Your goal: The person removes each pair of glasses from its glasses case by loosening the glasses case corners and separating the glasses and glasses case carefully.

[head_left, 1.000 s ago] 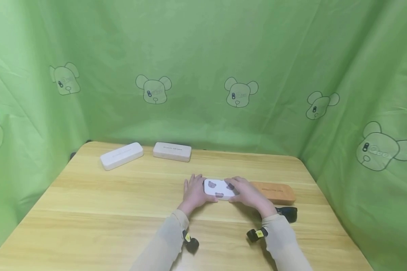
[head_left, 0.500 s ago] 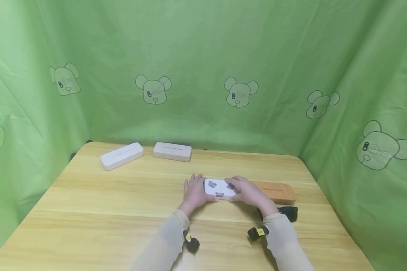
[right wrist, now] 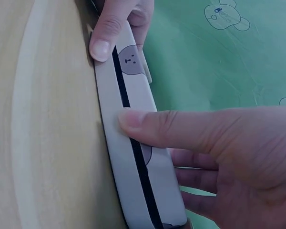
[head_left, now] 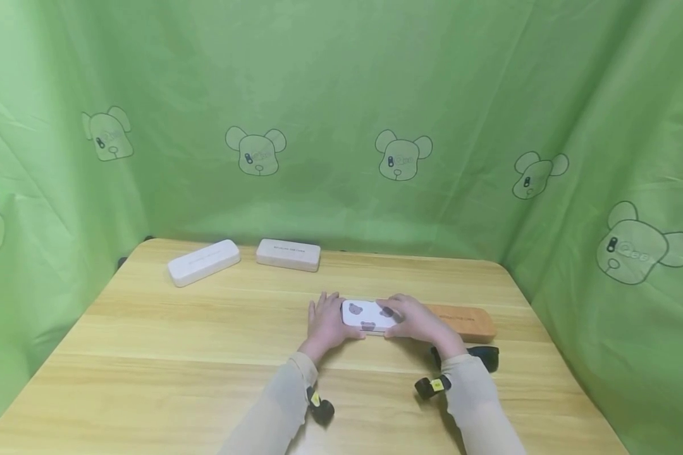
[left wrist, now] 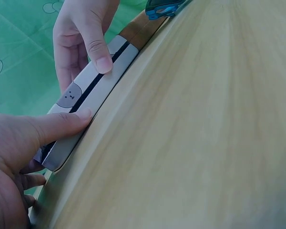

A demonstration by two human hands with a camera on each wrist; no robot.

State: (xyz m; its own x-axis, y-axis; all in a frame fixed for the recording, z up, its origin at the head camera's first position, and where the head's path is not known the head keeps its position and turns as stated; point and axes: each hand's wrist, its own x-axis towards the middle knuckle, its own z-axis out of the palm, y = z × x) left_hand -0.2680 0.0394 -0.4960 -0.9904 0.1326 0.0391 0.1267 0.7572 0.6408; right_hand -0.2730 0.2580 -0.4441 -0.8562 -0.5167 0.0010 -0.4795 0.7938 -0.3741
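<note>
A white glasses case (head_left: 360,312) printed with grey bear faces lies on the table in front of me. My left hand (head_left: 326,327) grips its left end, the thumb on the front side. Toward the right end, my right hand (head_left: 418,323) holds the case with its thumb on the front and its fingers at the back. Both wrist views show a narrow dark gap along the front, between the lid (right wrist: 142,95) and the base (left wrist: 106,88). The inside of the case is hidden. Behind my right hand lies an orange glasses case (head_left: 468,323), partly covered.
Dark sunglasses (head_left: 486,358) lie by my right forearm, partly hidden. Two pale glasses cases, one slanted (head_left: 205,263) and one nearly straight (head_left: 288,255), rest at the back left of the wooden table (head_left: 176,379). A green curtain (head_left: 330,82) surrounds the table.
Along the front of the white glasses case a thin dark line now shows below the lid in the head view. Both hands stay in almost the same place.
</note>
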